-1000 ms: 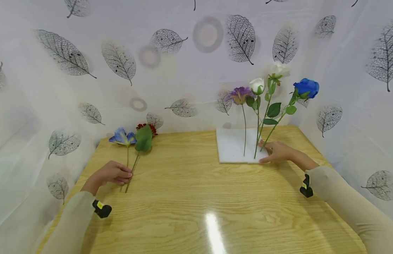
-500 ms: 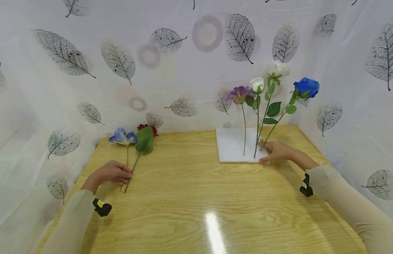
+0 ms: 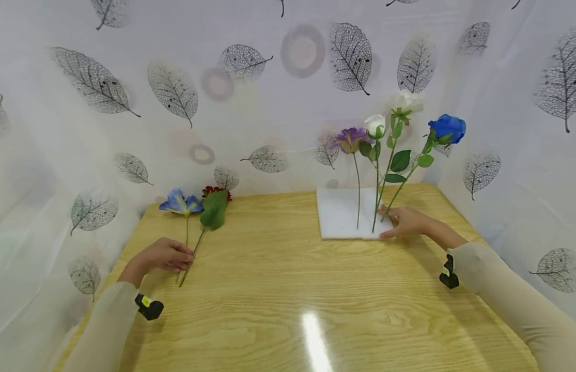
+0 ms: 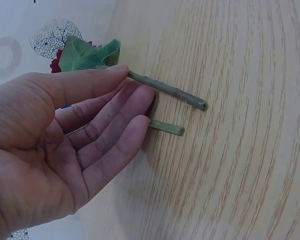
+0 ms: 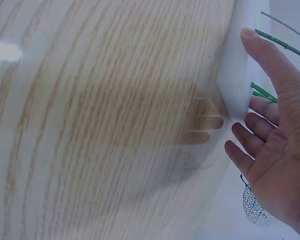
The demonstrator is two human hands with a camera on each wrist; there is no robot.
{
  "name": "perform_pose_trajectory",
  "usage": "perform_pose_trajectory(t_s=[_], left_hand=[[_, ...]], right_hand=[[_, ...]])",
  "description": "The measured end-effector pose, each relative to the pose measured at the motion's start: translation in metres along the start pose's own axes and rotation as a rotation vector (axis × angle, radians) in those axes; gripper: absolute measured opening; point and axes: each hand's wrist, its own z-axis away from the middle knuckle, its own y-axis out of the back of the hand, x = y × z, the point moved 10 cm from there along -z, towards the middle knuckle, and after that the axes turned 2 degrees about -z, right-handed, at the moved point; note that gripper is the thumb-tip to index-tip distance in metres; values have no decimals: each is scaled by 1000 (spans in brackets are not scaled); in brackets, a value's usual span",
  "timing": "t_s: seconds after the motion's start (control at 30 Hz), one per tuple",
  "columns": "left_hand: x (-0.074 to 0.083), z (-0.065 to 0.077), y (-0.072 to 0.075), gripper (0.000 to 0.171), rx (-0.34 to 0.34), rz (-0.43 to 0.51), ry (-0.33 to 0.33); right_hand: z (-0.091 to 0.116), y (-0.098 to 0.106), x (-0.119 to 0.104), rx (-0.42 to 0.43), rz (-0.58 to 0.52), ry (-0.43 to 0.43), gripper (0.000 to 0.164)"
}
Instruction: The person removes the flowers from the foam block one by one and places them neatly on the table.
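Note:
My left hand (image 3: 164, 254) pinches the stem of a red flower (image 3: 216, 193) between thumb and fingers, at the table's left side. A large green leaf (image 3: 214, 211) on that stem covers most of the bloom. The stem of a blue-violet flower (image 3: 180, 202) passes behind my fingers, its cut end (image 4: 172, 128) showing below them in the left wrist view. My right hand (image 3: 408, 222) rests at the right front corner of a white foam board (image 3: 336, 212), thumb at the front edge, index finger near the stems, other fingers loosely extended.
Standing in the foam board are a purple flower (image 3: 351, 139), a white rose bud (image 3: 375, 125), an open white rose (image 3: 406, 103) and a blue rose (image 3: 448, 128) leaning right. A leaf-printed curtain (image 3: 264, 103) encloses the wooden table (image 3: 269, 289).
The red flower's stem has tilted and turned in my left hand: its leaf now hangs lower and its lower end has shifted slightly left and nearer. The right hand has stayed put.

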Motion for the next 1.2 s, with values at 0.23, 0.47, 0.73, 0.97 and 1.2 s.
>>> perform_pose_trajectory(t_s=[0.23, 0.47, 0.73, 0.97, 1.2], left_hand=[[-1, -1, 1, 39, 4, -2, -13], [3, -2, 4, 44, 22, 7, -31], [25, -4, 16, 51, 98, -33, -105], [58, -17, 9, 50, 125, -63, -145], [102, -39, -16, 50, 83, -46, -230]], right_hand=[[-2, -1, 5, 10, 6, -5, 79], [-4, -5, 9, -1, 10, -13, 82], [-3, -5, 10, -3, -9, -13, 76], [-3, -3, 9, 0, -8, -13, 69], [-1, -3, 3, -8, -9, -14, 80]])
